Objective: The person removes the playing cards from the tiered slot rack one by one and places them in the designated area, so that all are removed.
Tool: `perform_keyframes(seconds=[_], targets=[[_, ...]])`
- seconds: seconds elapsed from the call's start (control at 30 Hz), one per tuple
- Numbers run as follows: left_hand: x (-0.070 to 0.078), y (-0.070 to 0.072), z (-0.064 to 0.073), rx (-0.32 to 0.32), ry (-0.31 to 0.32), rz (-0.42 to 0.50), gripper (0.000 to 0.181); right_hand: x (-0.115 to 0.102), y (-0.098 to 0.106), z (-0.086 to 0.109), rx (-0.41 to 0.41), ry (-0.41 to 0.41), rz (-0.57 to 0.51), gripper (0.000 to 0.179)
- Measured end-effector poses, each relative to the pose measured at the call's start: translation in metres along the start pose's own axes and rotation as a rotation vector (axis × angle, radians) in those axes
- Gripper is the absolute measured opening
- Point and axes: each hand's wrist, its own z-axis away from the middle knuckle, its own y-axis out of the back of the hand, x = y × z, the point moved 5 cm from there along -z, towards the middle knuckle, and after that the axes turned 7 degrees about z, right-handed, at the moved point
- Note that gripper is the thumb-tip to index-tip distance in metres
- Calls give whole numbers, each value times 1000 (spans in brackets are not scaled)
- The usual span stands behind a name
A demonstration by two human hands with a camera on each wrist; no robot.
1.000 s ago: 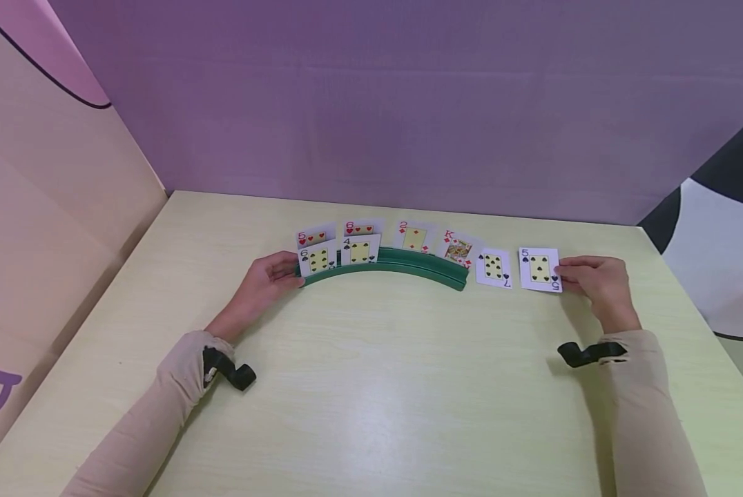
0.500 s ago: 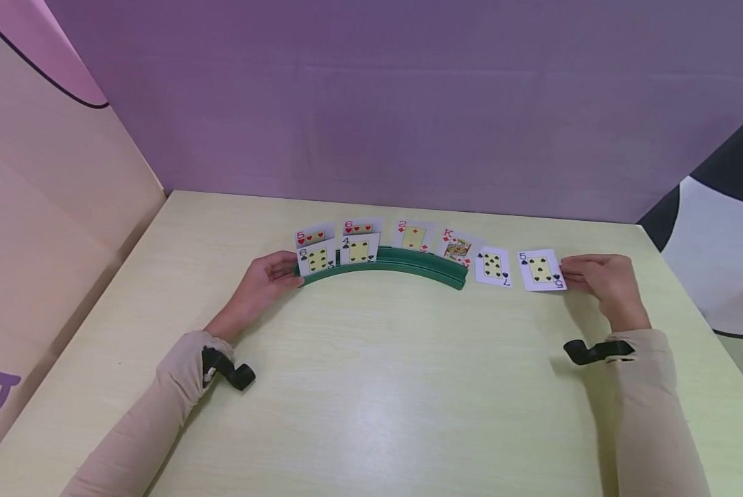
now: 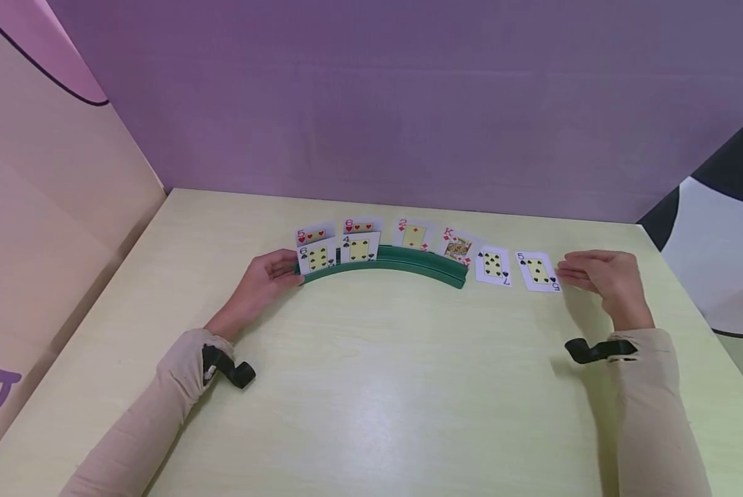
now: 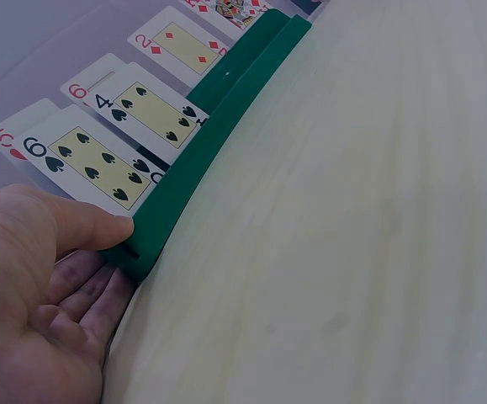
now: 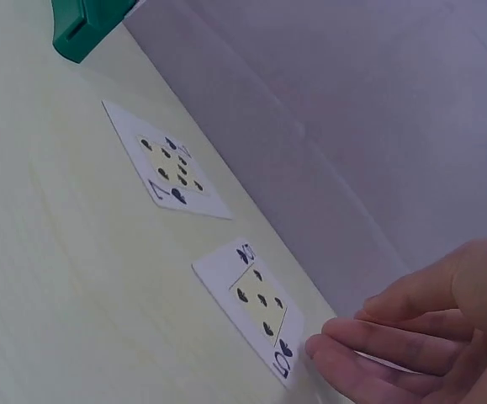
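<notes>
A curved green card holder stands toward the back of the table, its left end pinched by my left hand. In the left wrist view the thumb lies on top of that end, with fingers underneath. Its front row bears the six of spades and four of spades; behind them rise the five of hearts and six of hearts, partly covered. My right hand holds nothing, fingertips right by the edge of the five of spades, which lies face up on the table.
The two of diamonds and king of diamonds stand in the holder's right half. Flat beside its right end is the seven of spades. A purple wall rises behind the table.
My right hand has let go of the five of spades and drawn back slightly to the right. The card now lies flat, turned a little. My left hand stays on the holder.
</notes>
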Motion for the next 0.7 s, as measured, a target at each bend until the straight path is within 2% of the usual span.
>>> perform_keyframes(seconds=[0.27, 0.5, 0.7], targets=[[2, 2, 0, 7, 0, -13, 41, -18, -15, 5, -19, 84, 29, 20], [1, 2, -3, 4, 2, 12, 42, -39, -31, 14, -74, 177, -126, 19], [0, 1, -1, 1, 9, -11, 43, -56, -48, 27, -116, 269, -180, 21]])
